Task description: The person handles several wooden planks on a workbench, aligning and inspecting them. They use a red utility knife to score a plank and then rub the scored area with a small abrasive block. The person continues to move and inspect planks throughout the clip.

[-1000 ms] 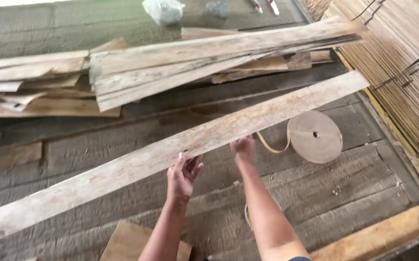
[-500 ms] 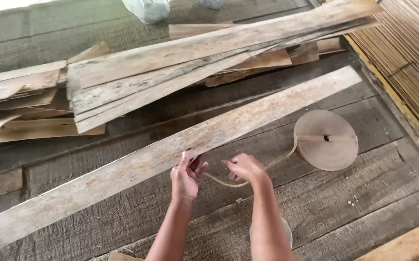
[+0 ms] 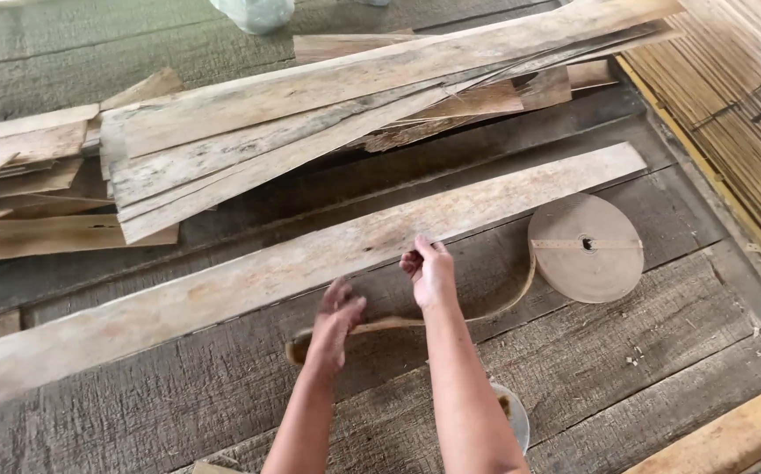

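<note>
Floor: grey planks (image 3: 661, 351) | veneer strip (image 3: 310, 263) | both fingers pinching tape (image 3: 398, 325)

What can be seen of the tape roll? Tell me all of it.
The tape roll is a flat, tan, paper-like disc lying on its side on the grey plank floor, beside the long pale board. It has a small dark centre hole. A loose strip runs from it toward the left hand and right hand.

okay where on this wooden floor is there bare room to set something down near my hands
Bare floor planks lie right of the right hand, below the tape roll. More bare planks sit left of the left hand, under the long veneer strip. Crowded: the veneer pile above, and the loose tape between the hands.
</note>
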